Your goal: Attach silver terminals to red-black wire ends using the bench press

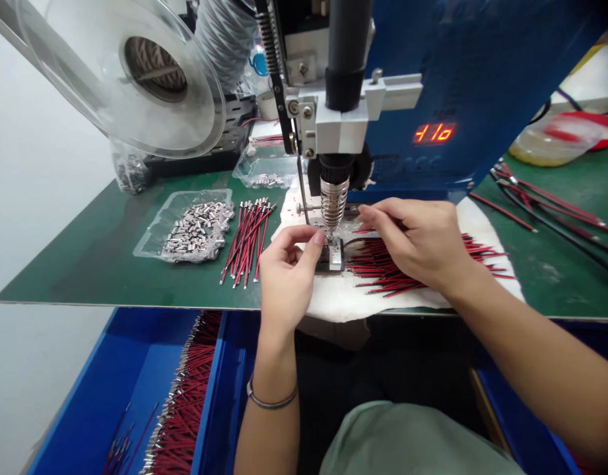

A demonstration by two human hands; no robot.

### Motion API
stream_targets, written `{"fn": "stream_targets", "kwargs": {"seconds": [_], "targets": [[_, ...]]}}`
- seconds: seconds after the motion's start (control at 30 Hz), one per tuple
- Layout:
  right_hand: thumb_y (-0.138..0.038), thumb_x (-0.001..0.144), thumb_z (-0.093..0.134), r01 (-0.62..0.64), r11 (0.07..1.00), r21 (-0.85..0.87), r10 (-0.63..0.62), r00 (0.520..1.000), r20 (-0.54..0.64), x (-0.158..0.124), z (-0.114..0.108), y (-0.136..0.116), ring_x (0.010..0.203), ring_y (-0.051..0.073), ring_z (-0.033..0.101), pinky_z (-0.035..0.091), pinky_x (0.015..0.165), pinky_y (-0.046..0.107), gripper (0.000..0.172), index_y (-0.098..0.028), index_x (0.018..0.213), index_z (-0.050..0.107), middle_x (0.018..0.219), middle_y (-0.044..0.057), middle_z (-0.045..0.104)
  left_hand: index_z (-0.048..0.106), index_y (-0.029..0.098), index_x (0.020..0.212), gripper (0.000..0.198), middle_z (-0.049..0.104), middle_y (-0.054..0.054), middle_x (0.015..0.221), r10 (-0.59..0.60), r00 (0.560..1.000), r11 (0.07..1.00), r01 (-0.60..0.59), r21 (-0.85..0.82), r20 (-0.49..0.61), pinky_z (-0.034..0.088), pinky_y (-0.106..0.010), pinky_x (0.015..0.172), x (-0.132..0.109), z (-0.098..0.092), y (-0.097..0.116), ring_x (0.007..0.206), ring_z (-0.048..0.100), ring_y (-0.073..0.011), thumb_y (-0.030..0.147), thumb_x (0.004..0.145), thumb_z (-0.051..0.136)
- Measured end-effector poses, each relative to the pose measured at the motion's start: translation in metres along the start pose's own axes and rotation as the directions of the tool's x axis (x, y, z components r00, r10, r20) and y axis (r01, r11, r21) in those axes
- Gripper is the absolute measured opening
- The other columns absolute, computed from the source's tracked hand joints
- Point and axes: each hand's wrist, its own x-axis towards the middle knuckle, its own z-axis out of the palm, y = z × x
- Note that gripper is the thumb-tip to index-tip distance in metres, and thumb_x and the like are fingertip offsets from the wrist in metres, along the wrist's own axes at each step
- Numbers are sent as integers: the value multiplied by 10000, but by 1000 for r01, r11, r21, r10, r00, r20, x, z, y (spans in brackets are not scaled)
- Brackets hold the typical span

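Observation:
My left hand (288,274) pinches thumb and forefinger together at the left side of a small metal fixture (336,256); whatever is between the fingertips is too small to make out. Directly above the fixture points the spring-wrapped tip (334,198) of what looks like a soldering machine. To the right of the tip, my right hand (420,241) is closed in a pinch, its fingertips hiding what they may hold. Beneath that hand lies a pile of red and black wires (383,264) on a white cloth (340,303).
Left on the green bench (105,264) are a clear tray (148,241) of small metal parts and a bunch of wires with metal ends (247,237). A large clear reel (86,72) overhangs them. Blue bins (155,343) below hold more wires. Cables (561,204) lie far right.

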Motion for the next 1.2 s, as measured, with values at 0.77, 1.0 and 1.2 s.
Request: {"fn": "stream_targets", "kwargs": {"seconds": [0.77,1.0,1.2], "targets": [[-279,886,781,-108,994,-20,107,993,-47,-4,-1,-3,524,164,657,495,528,323,82,-256,820,739,747,-7,787,757,204,898,154,703,-22,825,-10,1000,1000,10,15,9,448,-213,595,-1,1,1,737,615,-126,356,889,780],[-338,998,642,-64,998,-23,64,998,17,-1,-1,-1,543,180,674,474,554,341,226,-268,821,764,723,-1,784,743,204,892,152,706,-22,829,-10,1000,1000,9,30,16,444,-226,589,0,0,1,722,615,-132,352,885,777],[-325,998,633,-57,997,-49,59,998,35,-2,0,0,551,185,679,469,567,339,222,-256,837,771,743,7,791,739,198,885,143,696,-19,810,-6,1000,999,5,52,12,435,-216,579,-2,0,2,716,605,-125,337,882,776]]}}
